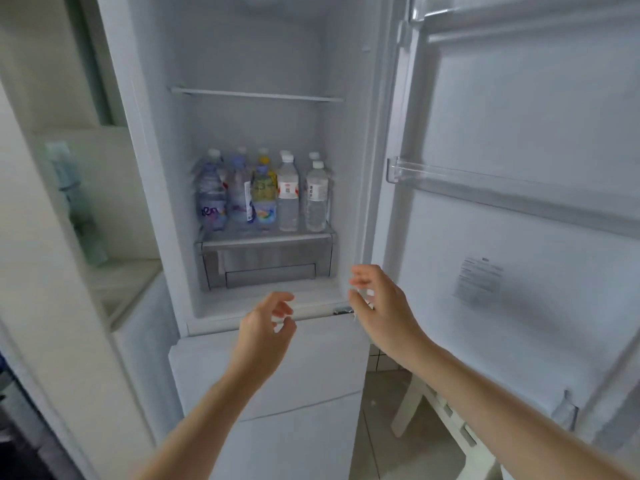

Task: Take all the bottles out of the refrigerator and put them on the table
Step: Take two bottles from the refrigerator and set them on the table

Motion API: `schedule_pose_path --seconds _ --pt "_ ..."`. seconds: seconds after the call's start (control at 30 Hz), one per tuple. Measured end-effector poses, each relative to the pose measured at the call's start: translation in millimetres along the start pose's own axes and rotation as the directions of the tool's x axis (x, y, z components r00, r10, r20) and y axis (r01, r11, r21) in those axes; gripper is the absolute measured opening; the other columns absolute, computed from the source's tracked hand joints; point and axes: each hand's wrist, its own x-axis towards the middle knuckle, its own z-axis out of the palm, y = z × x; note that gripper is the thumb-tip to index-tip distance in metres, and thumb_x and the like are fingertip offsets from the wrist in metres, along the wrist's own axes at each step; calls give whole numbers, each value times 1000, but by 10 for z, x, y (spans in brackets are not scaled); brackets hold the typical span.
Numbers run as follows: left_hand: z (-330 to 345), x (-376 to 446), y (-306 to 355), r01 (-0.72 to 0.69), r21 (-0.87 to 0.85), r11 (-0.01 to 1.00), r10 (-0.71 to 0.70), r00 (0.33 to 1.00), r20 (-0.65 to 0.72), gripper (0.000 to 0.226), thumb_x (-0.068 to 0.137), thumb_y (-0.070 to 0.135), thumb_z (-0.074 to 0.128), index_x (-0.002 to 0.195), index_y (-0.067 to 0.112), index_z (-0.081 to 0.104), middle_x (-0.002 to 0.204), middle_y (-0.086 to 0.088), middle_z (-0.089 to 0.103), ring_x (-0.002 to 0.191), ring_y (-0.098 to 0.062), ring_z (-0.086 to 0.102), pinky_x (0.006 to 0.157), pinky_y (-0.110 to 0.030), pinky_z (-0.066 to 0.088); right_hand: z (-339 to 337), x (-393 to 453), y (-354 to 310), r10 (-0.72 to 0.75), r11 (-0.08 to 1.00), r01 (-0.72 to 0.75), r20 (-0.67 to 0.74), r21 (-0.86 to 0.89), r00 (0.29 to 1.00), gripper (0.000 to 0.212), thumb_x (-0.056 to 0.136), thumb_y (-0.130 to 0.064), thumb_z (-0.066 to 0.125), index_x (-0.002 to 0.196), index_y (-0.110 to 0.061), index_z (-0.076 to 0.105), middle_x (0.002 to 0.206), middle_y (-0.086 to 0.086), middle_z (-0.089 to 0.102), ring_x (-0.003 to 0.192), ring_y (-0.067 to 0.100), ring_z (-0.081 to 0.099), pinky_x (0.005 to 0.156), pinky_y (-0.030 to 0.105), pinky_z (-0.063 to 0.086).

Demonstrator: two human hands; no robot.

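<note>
The white refrigerator (242, 46) stands with its upper door (519, 168) swung wide toward three o'clock, and its clear plastic drink bottles (263, 192) are packed upright in two rows on the lower glass shelf (266, 235), just above the grey crisper drawer (270, 265). From nine o'clock to three o'clock the front row runs: two bottles with purple and blue labels, one with a yellow label, then two plain water bottles with white caps. The left hand (266, 327) hangs below the shelf at six o'clock, fingers loosely curled and holding nothing. The right hand (377, 299) sits at about five o'clock of the bottles, near the door hinge edge, fingers spread and empty. A thin wire shelf (256, 94) spans the compartment at twelve o'clock.
</note>
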Motion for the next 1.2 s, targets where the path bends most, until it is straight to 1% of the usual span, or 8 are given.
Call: schedule_pose_path --seconds 0.17,0.37,0.5,0.67,0.77,0.93,1.1,1.2 --pt "-273 684 -448 25 -19 1000 -25 1000 -15 34 82 -1 59 102 27 61 86 11 65 82 -5 61 77 -25 49 553 739 -59 15 999 -14 -42 33 999 32 94 -16 54 125 -14 50 115 0 59 111 13 56 98 30 45" --pt "-373 1447 -742 61 -48 997 -61 998 7 34 82 -1 60 111 16 63 94 3 64 82 -6 59 71 -7 42 970 1389 38 59 997 -56 -75 46 995 31 93 -15 55 124 -16 50 111 -5 56 111 14 55 94 30 46" --pt "-262 1910 -815 97 -89 991 -95 995 23 35 85 3 60 116 20 59 108 2 62 94 -18 61 78 -26 48 1102 1760 163 99 994 -95 -95 49 991 32 93 -16 55 125 -17 49 111 -6 54 111 12 54 97 33 46" --pt "-18 2455 -841 121 -107 987 -119 993 20 43 89 10 61 130 18 52 124 -1 59 111 -18 59 91 -42 53 1175 2279 408 133 991 -129 -170 35 976 37 92 -18 58 126 -12 48 121 3 55 107 15 56 94 30 45" --pt "167 2789 -856 132 -128 983 -132 991 9 50 90 13 63 137 19 45 131 -1 56 118 -21 55 96 -37 49 1194 2623 558 170 985 -159 -218 68 961 42 91 -21 59 130 -10 45 124 4 50 96 10 52 91 27 44" --pt "534 3349 -844 74 -151 986 -89 992 -91 58 88 10 65 140 18 41 139 -1 50 130 -20 46 100 -29 40 1236 3176 853 251 966 -222 -271 132 929 50 91 -19 59 135 -9 37 125 4 40 102 13 44 76 9 26" --pt "807 3746 -835 -3 -65 998 -11 975 -223 74 83 4 67 147 13 30 138 -10 47 125 -27 47 95 -30 41 1353 3606 1077 317 940 -263 -276 216 907 63 89 -25 63 141 -11 30 135 6 43 125 22 45 97 26 36" --pt "971 3891 -825 -20 -10 1000 16 959 -281 89 75 2 74 149 7 25 140 -17 44 129 -36 39 108 -48 38 1460 3797 1205 334 932 -262 -314 250 889 59 85 -21 66 135 -5 37 130 11 52 121 27 51 100 38 44"
